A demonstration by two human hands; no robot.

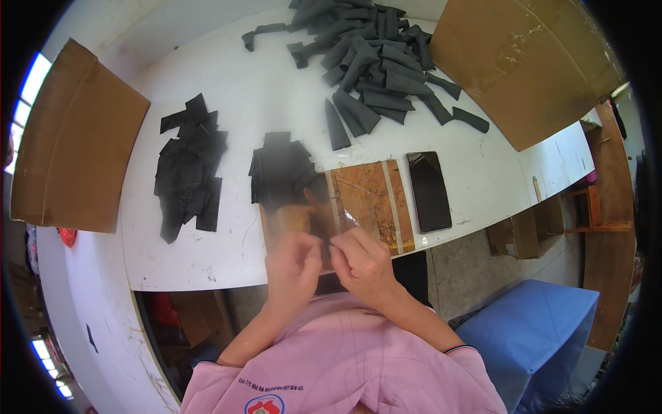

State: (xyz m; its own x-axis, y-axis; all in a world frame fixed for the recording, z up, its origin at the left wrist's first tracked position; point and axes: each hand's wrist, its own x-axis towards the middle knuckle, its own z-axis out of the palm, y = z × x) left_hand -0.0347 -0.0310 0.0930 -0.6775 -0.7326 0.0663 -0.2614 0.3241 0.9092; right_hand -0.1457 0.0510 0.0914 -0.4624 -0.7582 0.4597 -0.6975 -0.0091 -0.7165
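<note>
My left hand is closed, its fingers bent in front of the near table edge. Right beside it, my right hand is pinched closed, and the fingertips of both almost meet. A blurred dark patch lies between them; what either hand holds is hidden or smeared by motion. A small shiny glint shows above my right fingers, too small to name. Under and beyond the hands lies a worn brown board with pale tape strips. A stack of dark grey fabric pieces rests at the board's far left corner.
Another dark fabric pile lies farther left. Many rolled or folded grey fabric tubes are heaped at the back. A black phone sits right of the board. Cardboard boxes stand left and right; a blue-covered block is at lower right.
</note>
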